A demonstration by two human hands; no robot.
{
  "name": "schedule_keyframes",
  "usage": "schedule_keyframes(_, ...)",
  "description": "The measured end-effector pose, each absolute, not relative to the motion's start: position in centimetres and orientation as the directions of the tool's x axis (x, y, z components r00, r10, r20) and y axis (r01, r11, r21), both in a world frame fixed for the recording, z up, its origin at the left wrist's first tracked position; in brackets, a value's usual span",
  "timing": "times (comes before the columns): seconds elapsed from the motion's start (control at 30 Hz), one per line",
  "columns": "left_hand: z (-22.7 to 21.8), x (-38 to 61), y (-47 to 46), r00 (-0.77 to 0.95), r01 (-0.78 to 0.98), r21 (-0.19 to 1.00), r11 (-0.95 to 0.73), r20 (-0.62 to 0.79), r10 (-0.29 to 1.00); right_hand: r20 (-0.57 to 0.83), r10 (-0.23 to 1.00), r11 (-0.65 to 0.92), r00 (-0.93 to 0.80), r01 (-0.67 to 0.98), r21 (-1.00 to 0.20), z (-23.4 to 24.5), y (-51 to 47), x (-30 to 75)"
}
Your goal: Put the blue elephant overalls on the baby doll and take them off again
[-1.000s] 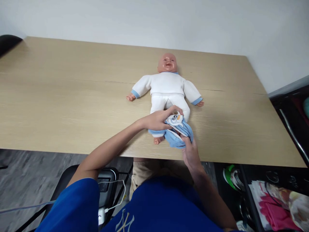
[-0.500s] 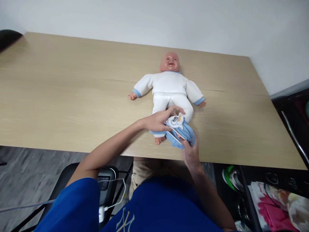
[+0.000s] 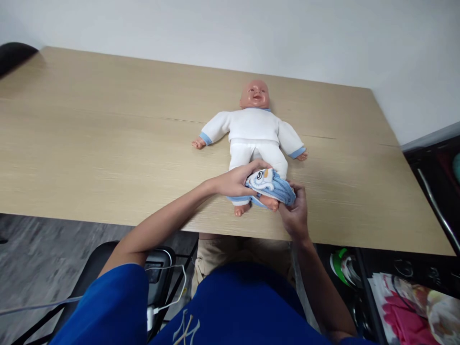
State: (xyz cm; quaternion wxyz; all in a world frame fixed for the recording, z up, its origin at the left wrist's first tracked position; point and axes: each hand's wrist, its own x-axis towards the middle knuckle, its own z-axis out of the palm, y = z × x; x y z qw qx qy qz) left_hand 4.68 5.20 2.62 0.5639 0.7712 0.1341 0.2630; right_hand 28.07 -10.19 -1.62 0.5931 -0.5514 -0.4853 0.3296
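Note:
A baby doll (image 3: 253,125) in a white suit with blue cuffs lies on its back on the wooden table (image 3: 108,143), head toward the wall. A bunched light-blue garment (image 3: 270,185) with a cartoon patch is drawn over the doll's right-side leg, and that foot pokes out beneath it. My left hand (image 3: 234,181) grips the garment's left side at the doll's legs. My right hand (image 3: 296,212) pinches its right edge near the table's front edge.
A black chair back (image 3: 14,55) shows at the far left corner. Below the table are a black seat with a device and white cables (image 3: 158,278). A dark rack with green, pink and printed items (image 3: 406,297) stands at the lower right.
The garment has been pulled up the doll's leg, away from the table edge, so the foot now shows. My right hand moved right and up along with it.

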Motion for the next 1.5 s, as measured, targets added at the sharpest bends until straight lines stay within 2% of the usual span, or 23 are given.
schedule_keyframes(0.1,2.7,4.7,5.7,0.818,-0.088,0.940,-0.330,0.258,0.514,0.181,0.953,0.156,0.243,0.119,-0.981,-1.5,-8.8,29.8)
schedule_keyframes(0.23,3.3,4.5,6.5,0.847,-0.037,0.910,-0.412,0.248,0.471,0.070,0.998,0.067,0.005,0.206,-0.976,-0.5,-6.7,32.9)
schedule_keyframes(0.33,3.9,3.9,6.5,0.850,0.057,0.829,-0.556,0.251,0.462,0.056,0.976,0.123,-0.209,0.325,-0.938,1.1,-5.5,34.9)
schedule_keyframes(0.43,4.2,2.5,6.0,0.826,0.146,0.730,-0.667,0.281,0.488,0.070,0.935,0.228,-0.349,0.438,-0.870,3.0,-4.7,36.3)
schedule_keyframes(0.57,3.7,-0.4,5.2,0.743,0.282,0.685,-0.672,0.288,0.604,0.065,0.906,0.252,-0.417,0.411,-0.876,4.0,-3.5,37.2)
schedule_keyframes(0.67,2.8,-2.1,4.9,0.709,0.316,0.719,-0.619,0.254,0.658,0.094,0.912,0.246,-0.399,0.349,-0.904,3.2,-1.9,37.1)
schedule_keyframes(0.77,1.9,-2.2,5.2,0.684,0.263,0.765,-0.588,0.282,0.673,0.208,0.938,0.291,-0.277,0.304,-0.907,1.8,0.2,36.3)
schedule_keyframes(0.83,1.3,-1.7,5.6,0.633,0.195,0.832,-0.520,0.298,0.715,0.214,0.959,0.258,-0.185,0.264,-0.929,0.8,1.4,35.4)
schedule_keyframes(0.93,0.0,-0.4,6.1,0.482,0.034,0.971,-0.236,0.191,0.855,0.112,0.989,0.128,-0.101,0.164,-0.978,-0.6,2.5,34.1)
schedule_keyframes(1.0,-0.7,0.3,6.3,0.369,-0.090,0.995,-0.032,0.063,0.927,0.045,0.996,0.052,-0.076,0.089,-0.995,-1.4,2.7,33.4)
schedule_keyframes(1.07,-1.1,0.6,6.2,0.292,-0.160,0.985,0.063,-0.014,0.956,-0.011,0.997,-0.009,-0.071,0.028,-1.000,-1.9,2.6,32.9)
schedule_keyframes(1.23,-0.8,0.7,5.6,0.224,-0.115,0.991,0.061,-0.034,0.974,-0.097,0.992,-0.099,-0.077,-0.016,-0.995,-2.3,2.4,33.1)
schedule_keyframes(1.4,-0.8,0.6,5.2,0.323,-0.053,0.989,0.138,-0.113,0.940,-0.135,0.983,-0.141,-0.126,-0.038,-0.989,-1.7,2.4,33.1)
schedule_keyframes(1.5,-0.5,0.4,5.1,0.373,-0.029,0.991,0.130,-0.110,0.921,-0.139,0.980,-0.149,-0.141,-0.063,-0.987,-1.2,2.1,33.2)
